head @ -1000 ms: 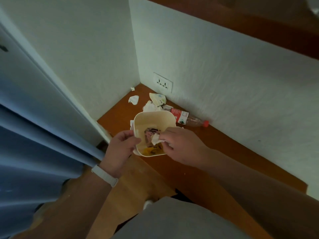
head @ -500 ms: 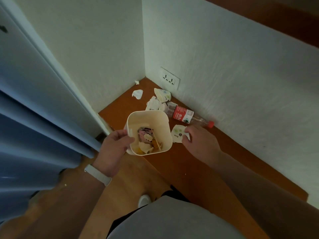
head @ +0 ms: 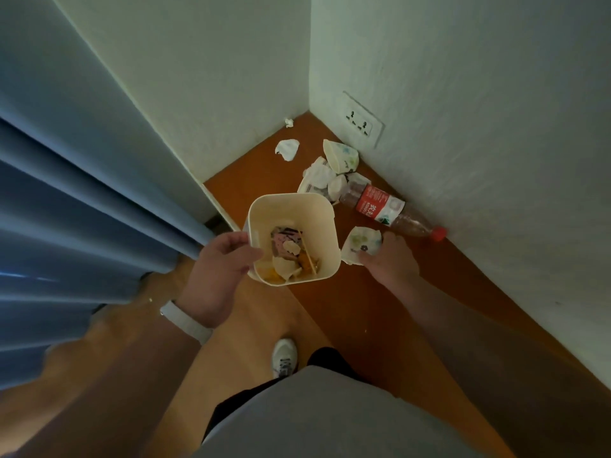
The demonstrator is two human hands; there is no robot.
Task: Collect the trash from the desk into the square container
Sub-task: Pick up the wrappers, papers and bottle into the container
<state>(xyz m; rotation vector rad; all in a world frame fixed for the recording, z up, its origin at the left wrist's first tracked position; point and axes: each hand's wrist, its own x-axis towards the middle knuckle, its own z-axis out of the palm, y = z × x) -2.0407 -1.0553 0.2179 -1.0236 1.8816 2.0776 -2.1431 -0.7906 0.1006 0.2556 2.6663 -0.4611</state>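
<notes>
Holding the square container (head: 322, 213) by its rim in the left hand (head: 228, 256), the person has pulled the right hand (head: 391, 261) out after dropping a scrap and now pinches a squashed paper cup (head: 362, 243) just beside it on the tabletop (head: 463, 279), so I think the cup goes in next.

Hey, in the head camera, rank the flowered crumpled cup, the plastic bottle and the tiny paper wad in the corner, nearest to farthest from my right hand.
1. Crumpled cup: touching the right hand, beside the square container.
2. Plastic bottle: just beyond the cup, farther back.
3. Tiny paper wad: far back in the corner.
</notes>
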